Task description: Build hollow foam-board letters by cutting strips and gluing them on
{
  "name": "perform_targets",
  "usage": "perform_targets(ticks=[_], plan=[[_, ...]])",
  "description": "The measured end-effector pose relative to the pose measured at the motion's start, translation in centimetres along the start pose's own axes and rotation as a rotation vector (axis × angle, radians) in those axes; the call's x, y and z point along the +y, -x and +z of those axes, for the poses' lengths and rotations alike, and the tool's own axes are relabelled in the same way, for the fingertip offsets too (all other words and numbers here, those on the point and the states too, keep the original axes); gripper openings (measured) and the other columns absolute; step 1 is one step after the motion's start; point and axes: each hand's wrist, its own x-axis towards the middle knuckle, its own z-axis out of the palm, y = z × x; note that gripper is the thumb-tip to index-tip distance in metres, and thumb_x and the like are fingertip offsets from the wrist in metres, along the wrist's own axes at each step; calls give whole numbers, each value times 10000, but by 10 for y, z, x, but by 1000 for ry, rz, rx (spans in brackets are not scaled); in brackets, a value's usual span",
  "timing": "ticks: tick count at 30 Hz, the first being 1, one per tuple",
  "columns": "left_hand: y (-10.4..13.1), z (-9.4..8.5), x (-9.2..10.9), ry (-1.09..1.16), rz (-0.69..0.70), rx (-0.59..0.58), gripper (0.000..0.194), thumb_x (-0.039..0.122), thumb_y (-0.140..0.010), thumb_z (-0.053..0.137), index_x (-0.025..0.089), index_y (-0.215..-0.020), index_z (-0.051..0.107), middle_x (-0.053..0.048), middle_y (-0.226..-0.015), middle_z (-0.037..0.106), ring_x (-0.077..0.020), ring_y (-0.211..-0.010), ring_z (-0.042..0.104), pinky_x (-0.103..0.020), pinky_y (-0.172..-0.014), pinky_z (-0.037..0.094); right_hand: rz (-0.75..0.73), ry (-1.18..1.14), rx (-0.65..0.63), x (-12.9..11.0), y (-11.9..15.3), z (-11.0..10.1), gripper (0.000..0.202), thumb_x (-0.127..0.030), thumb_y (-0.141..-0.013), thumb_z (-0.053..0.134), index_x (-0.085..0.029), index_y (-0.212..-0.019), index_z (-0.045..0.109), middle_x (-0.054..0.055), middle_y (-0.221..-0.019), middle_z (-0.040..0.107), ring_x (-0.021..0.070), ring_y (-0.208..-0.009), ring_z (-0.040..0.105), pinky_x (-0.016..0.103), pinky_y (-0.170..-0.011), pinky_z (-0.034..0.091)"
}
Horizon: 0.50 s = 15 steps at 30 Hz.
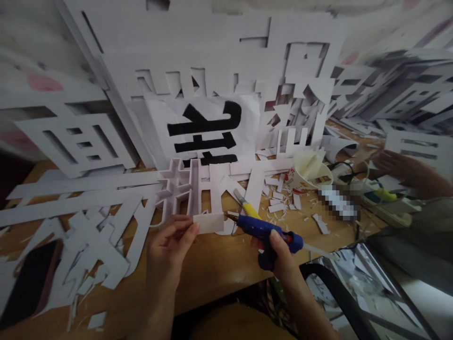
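Head view: the wooden table (219, 264) is bare only near its front edge, hemmed by white cut-out letters (198, 189) and scraps; the left hand (170, 245) pinches a small white rectangular strip (209, 223); the right hand (283, 255) grips a blue glue gun (264, 231), nozzle at the strip's right end.

On the desk (219, 269), the left hand (170, 243) holds a card strip (209, 223) just left of the glue gun (264, 231) in the right hand (283, 257). Behind them stands a cut-out letter (198, 189), with a printed sheet (207, 130) further back. A paper cup (309, 177) sits to the right, a phone (30, 283) far left.
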Motion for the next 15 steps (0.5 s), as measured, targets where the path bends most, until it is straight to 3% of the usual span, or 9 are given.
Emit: perform_targets(ticks=[5, 11, 15], plan=[[0, 3, -3, 138, -112, -26, 146, 307, -640, 853, 199, -639, 755, -7, -803, 651, -72, -576, 561, -195, -507, 474, -1, -88, -65, 17, 1, -5, 648, -762, -836, 476, -202, -563, 656, 58, -576, 633, 167, -522, 546, 263, -456, 422], [1, 5, -1, 169, -141, -43, 158, 315, -612, 849, 193, -613, 747, -14, -757, 652, -81, -553, 548, -205, -475, 462, 53, -110, 40, 20, 4, -3, 651, -833, -768, 504, -221, -613, 660, 56, -586, 646, 205, -535, 601, 320, -537, 520], [2, 3, -1, 163, -129, -41, 155, 316, -616, 845, 194, -616, 749, -15, -741, 647, -84, -565, 550, -198, -482, 466, 6, -76, 35, 22, 5, -4, 655, -815, -800, 479, -215, -598, 645, 42, -537, 605, 177, -473, 559, 293, -472, 492]])
